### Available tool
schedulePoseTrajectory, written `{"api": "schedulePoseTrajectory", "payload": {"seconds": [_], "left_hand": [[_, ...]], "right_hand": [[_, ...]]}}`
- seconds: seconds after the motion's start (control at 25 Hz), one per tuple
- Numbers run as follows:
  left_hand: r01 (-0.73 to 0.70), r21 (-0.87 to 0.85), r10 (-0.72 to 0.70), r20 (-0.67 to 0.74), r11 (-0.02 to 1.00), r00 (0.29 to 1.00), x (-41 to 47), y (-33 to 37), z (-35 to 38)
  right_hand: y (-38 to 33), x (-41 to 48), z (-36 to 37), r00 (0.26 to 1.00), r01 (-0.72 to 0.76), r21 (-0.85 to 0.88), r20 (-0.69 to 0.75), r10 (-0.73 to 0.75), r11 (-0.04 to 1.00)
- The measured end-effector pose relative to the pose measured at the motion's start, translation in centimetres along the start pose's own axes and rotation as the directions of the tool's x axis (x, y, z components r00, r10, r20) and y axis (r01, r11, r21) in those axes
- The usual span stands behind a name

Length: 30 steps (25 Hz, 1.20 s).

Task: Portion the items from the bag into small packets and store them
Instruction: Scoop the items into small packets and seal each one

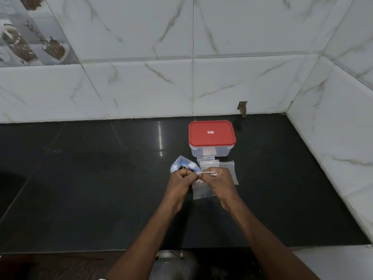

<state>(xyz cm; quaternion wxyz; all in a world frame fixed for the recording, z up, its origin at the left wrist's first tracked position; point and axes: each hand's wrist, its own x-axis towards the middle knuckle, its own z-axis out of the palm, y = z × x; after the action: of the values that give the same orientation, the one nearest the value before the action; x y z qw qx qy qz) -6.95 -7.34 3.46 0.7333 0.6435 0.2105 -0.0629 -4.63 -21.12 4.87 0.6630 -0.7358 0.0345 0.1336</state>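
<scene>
Both hands pinch the top edge of a small clear packet [202, 191] held just above the black counter; the packet hangs down between them with something dark inside. My left hand [180, 181] grips its left corner and my right hand [219, 181] its right. Behind my left hand lies the crumpled clear bag [182, 164] with blue and white items in it. A few empty clear packets [227, 165] lie flat behind my right hand. Further back stands a clear plastic box with its red lid [212, 133] closed.
The black stone counter [90, 188] ends at a white marble-tiled wall behind and another on the right, forming a corner at the back right. The counter's front edge runs along the bottom, with a drawer handle [171, 254] below it.
</scene>
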Motion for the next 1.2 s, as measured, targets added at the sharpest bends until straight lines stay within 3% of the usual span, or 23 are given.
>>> {"api": "schedulePoseTrajectory", "payload": {"seconds": [0.24, 0.44, 0.56, 1.08, 1.2], "left_hand": [[0.018, -0.014, -0.016, 0.077, 1.0, 0.997, 0.4, 0.6, -1.0], [0.038, -0.059, -0.04, -0.032, 0.998, 0.999, 0.6, 0.2, -0.8], [0.091, -0.137, -0.086, 0.043, 0.986, 0.995, 0.6, -0.3, -0.2], [-0.001, -0.035, 0.0, -0.044, 0.999, 0.999, 0.9, -1.1, 0.9], [0.029, -0.078, -0.033, -0.047, 0.997, 0.998, 1.1, -1.4, 0.4]], "right_hand": [[0.0, -0.1, -1.3, 1.0, -0.017, 0.113, 0.023, 0.015, 0.993], [0.1, 0.1, -1.5, 1.0, -0.025, 0.109, 0.0, 0.026, 0.994], [0.2, 0.4, -1.7, 1.0, -0.016, 0.122, 0.006, 0.015, 0.992], [1.3, 0.8, -0.6, 0.999, 0.044, -0.053, -0.003, -0.044, 0.998], [1.3, 0.6, -0.9, 1.0, -0.001, 0.069, -0.014, 0.002, 0.998]]}}
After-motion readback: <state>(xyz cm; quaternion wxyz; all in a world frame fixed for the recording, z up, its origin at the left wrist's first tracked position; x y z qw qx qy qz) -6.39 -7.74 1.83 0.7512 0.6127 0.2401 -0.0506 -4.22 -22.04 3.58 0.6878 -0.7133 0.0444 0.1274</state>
